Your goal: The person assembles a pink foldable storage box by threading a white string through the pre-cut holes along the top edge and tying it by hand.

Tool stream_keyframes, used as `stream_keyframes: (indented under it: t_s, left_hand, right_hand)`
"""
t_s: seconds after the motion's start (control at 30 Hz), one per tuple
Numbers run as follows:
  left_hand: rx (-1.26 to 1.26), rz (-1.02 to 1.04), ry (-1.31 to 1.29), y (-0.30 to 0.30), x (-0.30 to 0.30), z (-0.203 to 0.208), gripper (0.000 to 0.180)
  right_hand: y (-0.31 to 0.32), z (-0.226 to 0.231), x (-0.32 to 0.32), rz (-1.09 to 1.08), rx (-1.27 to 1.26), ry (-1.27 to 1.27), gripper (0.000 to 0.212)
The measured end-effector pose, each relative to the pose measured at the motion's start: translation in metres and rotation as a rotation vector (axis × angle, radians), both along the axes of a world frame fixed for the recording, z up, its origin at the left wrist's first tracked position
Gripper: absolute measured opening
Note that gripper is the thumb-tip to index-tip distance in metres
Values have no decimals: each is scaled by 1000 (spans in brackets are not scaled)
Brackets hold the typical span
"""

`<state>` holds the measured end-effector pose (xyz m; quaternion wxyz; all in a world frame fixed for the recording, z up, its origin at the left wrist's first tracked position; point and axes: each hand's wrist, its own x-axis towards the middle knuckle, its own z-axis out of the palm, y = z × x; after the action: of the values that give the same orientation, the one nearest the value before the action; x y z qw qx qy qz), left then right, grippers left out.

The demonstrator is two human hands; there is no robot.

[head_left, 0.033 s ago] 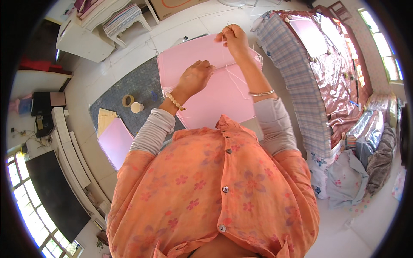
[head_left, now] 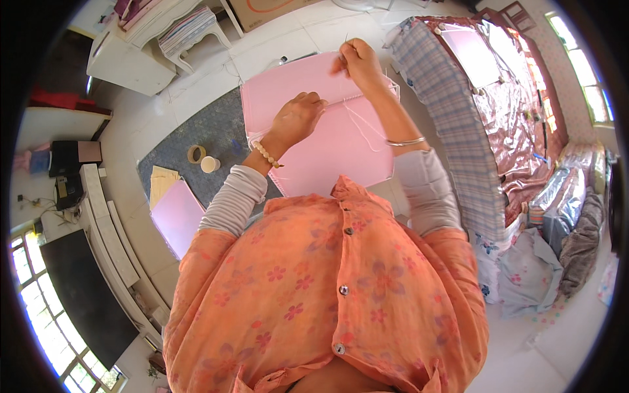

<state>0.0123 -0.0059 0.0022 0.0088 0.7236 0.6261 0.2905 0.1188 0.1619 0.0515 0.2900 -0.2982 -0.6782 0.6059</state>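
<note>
Two pink sheet panels (head_left: 327, 147) lie in front of me, meeting along a seam with white stitching. My left hand (head_left: 300, 116) is closed over this seam, its fingertips at the stitched edge; whatever they pinch is hidden. Farther out and higher, my right hand (head_left: 357, 57) is closed in a pinch, with a thin needle (head_left: 346, 37) sticking up from its fingers. The fingers are slightly blurred. A loose loop of white thread (head_left: 363, 124) lies across the nearer panel, below my right forearm.
On the dark grey tabletop (head_left: 190, 131) to the left sit a tape roll (head_left: 196, 154) and a small white-topped container (head_left: 209, 164). Brown paper pieces (head_left: 162, 183) and another pink sheet (head_left: 177, 216) lie nearby. A bed with a plaid cover (head_left: 452, 124) stands on the right.
My right forearm has shifted slightly to the right, and its fingers have moved a little. The left hand stays at the seam.
</note>
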Motion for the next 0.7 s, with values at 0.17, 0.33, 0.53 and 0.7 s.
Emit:
stream_keyframes:
  t_s: [0.17,0.33,0.53,0.7]
  left_hand:
    - [-30,9,15,4,-10,1,15]
    - [-52,11,22,8,-15,-1,17]
    - [-44,-2,-15,10,-8,-1,16]
    - [-88,-16,18,8,-12,3,16]
  right_hand:
    - [64,40,143,-234,325,-298,14]
    - [111,153,405,-780,1029,-873,14]
    - [104,233,599,-1225,1231,-1465,15]
    - [111,96,509,-858,1047,-997,17]
